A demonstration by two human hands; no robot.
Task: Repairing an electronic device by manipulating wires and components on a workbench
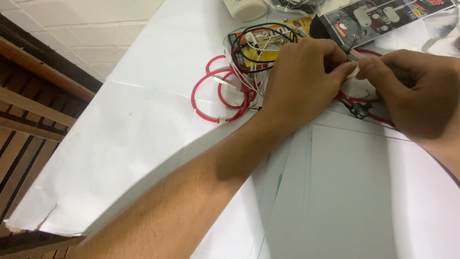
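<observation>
red cable (pixel 218 98) lies in loose coils on the white counter (pixel 134 139), its braided length running right under both hands. largest of all is that counter, covered in white paper, with a stack of white sheets (pixel 345 192) lying at the near right and a torn paper edge at the near left corner. beyond the counter's left edge, wooden slats (pixel 28 124) and a pale tiled floor (pixel 72 33) show. at the far edge sits a dark printed package (pixel 378 17), and beside it a clear bag of black and white earphone wires (pixel 258 43) touching the red coils. a white round container (pixel 247 8) stands just behind the bag. the left hand (pixel 302 79) comes across from the lower left, fingers curled, thumb and forefinger pressed together on a small white piece (pixel 353 73) at the cable's end. the right hand (pixel 414 91) meets it from the right, fingertips pinching the same small piece, the two hands touching. a small dark connector (pixel 359 111) lies on the counter just below them.
</observation>
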